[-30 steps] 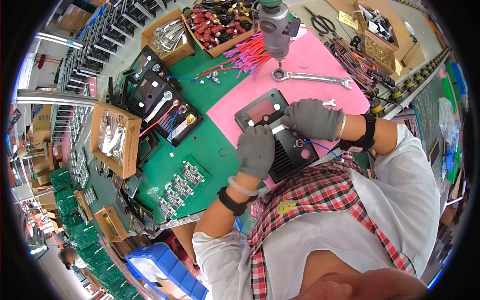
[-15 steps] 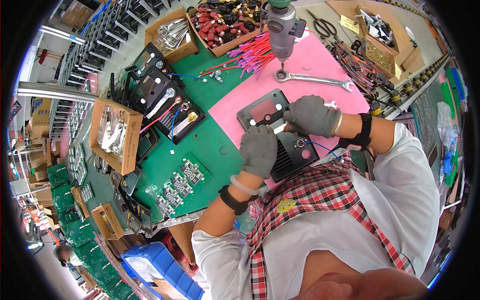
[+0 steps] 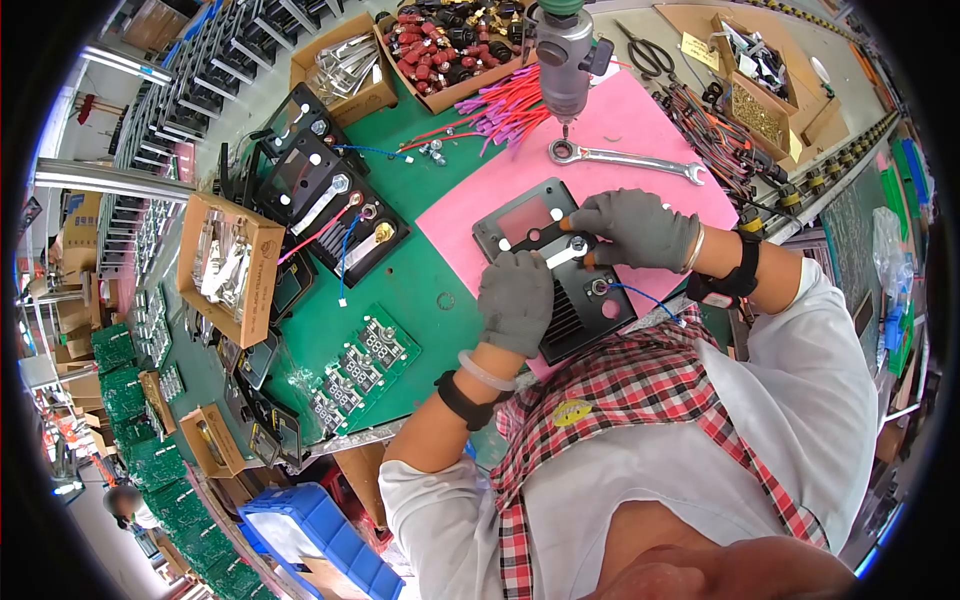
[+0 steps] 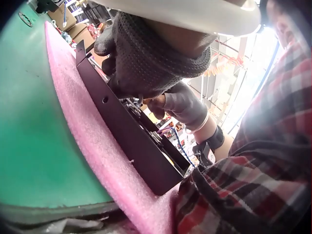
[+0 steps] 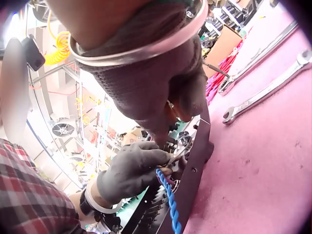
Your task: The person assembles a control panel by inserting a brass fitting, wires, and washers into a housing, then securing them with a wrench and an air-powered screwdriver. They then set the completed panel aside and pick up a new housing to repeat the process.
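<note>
A black metal housing [image 3: 555, 290] with slots and a rectangular window lies on the pink foam sheet [image 3: 460, 215]. My gloved left hand [image 3: 517, 302] pinches the near-left end of a flat silver strip [image 3: 563, 257] over the housing. At the strip's other end sits a hex nut [image 3: 578, 243]. My gloved right hand [image 3: 645, 232] hovers at that nut, thumb and forefinger spread to either side of it. In the right wrist view, the nut [image 5: 184, 138] shows just below the right fingertips. A twisted blue wire [image 5: 171, 202] runs from the housing.
A power screwdriver [image 3: 563, 70] hangs above the foam, and a combination wrench [image 3: 630, 158] lies below it. Similar black housings [image 3: 320, 205] stand at left, near display boards [image 3: 365, 370]. Boxes of metal strips [image 3: 228, 270] and red terminals [image 3: 440, 50] border the mat.
My right fingers have parted and shifted off the strip's end, exposing the nut. The left hand keeps its pinch on the strip with little movement.
</note>
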Demonstrator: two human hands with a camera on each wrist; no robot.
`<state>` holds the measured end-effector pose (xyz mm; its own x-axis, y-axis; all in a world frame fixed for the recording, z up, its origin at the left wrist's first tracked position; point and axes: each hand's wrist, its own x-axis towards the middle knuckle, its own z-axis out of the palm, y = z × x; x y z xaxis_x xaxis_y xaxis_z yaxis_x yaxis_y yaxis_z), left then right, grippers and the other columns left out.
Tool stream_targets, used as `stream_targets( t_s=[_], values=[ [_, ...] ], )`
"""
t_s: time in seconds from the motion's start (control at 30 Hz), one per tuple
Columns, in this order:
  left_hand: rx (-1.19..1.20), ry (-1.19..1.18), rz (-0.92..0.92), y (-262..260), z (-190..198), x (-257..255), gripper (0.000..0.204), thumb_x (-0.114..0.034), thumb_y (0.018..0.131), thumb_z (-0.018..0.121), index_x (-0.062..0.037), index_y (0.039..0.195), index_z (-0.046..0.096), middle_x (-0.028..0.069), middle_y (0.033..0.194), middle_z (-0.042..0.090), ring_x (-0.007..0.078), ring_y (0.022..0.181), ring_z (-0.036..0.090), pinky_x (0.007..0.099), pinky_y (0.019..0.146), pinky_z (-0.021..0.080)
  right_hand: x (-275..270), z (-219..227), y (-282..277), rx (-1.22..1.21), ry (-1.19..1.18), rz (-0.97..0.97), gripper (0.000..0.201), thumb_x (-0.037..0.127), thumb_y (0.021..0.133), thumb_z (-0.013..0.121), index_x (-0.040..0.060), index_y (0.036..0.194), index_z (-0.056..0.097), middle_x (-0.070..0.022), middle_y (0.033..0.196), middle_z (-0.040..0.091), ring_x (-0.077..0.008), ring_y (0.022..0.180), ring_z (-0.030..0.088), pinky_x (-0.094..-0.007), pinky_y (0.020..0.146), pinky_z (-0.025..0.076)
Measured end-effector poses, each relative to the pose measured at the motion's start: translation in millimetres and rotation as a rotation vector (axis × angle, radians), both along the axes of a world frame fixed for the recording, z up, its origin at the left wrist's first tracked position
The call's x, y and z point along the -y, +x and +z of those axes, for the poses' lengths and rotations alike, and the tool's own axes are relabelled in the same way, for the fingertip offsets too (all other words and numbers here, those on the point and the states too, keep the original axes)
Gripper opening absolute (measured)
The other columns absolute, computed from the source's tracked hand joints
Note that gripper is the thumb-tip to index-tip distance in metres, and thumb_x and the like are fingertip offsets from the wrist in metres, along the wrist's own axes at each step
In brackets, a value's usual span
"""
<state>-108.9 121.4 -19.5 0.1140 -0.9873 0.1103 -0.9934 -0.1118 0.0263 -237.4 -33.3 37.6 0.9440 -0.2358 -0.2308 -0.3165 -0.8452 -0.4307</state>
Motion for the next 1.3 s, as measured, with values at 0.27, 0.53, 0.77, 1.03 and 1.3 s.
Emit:
stream_targets(
  t_s=[0.27,0.53,0.77,1.03,1.3],
  values=[
    [0.054,0.001,-0.013,-1,2,-1,0.012,-0.014,0.079,0.05,-0.0048,0.082,0.058,0.006,0.074,0.055,0.0205,0.074,0.053,0.0332,0.057,0.044,1,-27,3,0.023,-0.094,0.142,0.016,0.018,0.073,0.062,0.0112,0.087,0.06,-0.0075,0.085,0.057,-0.0266,0.079,0.06,-0.0401,0.06,0.05],
    [0.082,0.004,0.013,-4,-1,0,0.01,-0.013,0.077,0.052,-0.0056,0.08,0.058,0.0057,0.073,0.054,0.0201,0.073,0.053,0.0332,0.056,0.043,-10,-16,6,-0.005,-0.307,0.219,0.02,0.021,0.07,0.064,0.0108,0.086,0.057,-0.0063,0.082,0.057,-0.0257,0.074,0.061,-0.0386,0.051,0.05],
    [0.094,0.0,-0.008,-3,-3,0,0.011,-0.014,0.073,0.054,-0.0064,0.079,0.059,0.0055,0.073,0.054,0.0202,0.073,0.053,0.0335,0.056,0.042,-11,5,25,-0.304,-0.243,0.13,0.025,0.03,0.071,0.066,0.0102,0.086,0.062,-0.0074,0.076,0.06,-0.0251,0.071,0.063,-0.0393,0.05,0.049],
    [0.072,0.08,0.009,-3,4,0,0.016,-0.014,0.08,0.051,-0.0059,0.091,0.059,0.0041,0.075,0.056,0.0198,0.075,0.055,0.0331,0.057,0.043,-6,-2,15,-0.193,-0.177,0.015,0.026,0.033,0.072,0.066,0.0126,0.089,0.064,-0.0084,0.076,0.06,-0.0274,0.072,0.062,-0.0412,0.055,0.049],
    [0.065,0.004,-0.002,-3,-2,0,0.01,-0.013,0.075,0.053,-0.0061,0.08,0.058,0.0058,0.074,0.054,0.021,0.074,0.053,0.0336,0.056,0.043,-7,-24,7,-0.071,-0.226,-0.016,0.024,0.032,0.071,0.065,0.0118,0.083,0.061,-0.0066,0.076,0.058,-0.0272,0.074,0.06,-0.0389,0.06,0.048]
  ],
)
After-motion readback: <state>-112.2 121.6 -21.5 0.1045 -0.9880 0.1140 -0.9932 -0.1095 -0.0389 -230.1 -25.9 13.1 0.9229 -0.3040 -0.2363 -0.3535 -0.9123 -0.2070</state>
